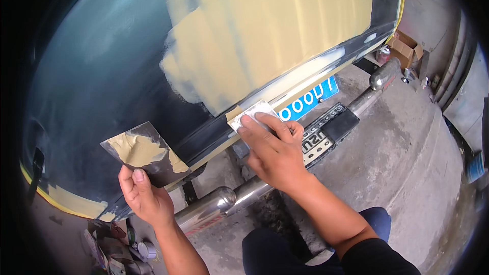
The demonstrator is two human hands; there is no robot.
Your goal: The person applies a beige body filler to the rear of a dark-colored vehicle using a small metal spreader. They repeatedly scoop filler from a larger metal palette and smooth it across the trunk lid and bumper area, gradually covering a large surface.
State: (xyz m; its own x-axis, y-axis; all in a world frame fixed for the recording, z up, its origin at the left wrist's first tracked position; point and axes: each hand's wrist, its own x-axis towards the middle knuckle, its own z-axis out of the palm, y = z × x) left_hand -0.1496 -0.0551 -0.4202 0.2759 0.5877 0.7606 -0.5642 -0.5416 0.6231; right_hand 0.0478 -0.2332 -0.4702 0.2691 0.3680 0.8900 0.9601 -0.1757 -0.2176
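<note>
My left hand (144,193) pinches the lower edge of a dark, flat square plate (162,165) between thumb and fingers. A lump of beige body filler (137,150) is spread over the plate, with a smear along its right edge. In my right hand (277,150) is a pale, flat filler spreader (260,109), fingers pressed on its face. The spreader lies against the lower edge of a dark vehicle panel (122,86), just below a wide coat of beige filler (275,30). Some filler shows at the spreader's upper left edge.
Below the panel runs a shiny metal bumper tube (249,191). A blue number plate (310,99) and a dark-framed step plate (331,127) sit right of my right hand. An open cardboard box (405,48) stands far right; cans and clutter (145,249) lie lower left. The floor (387,158) is concrete.
</note>
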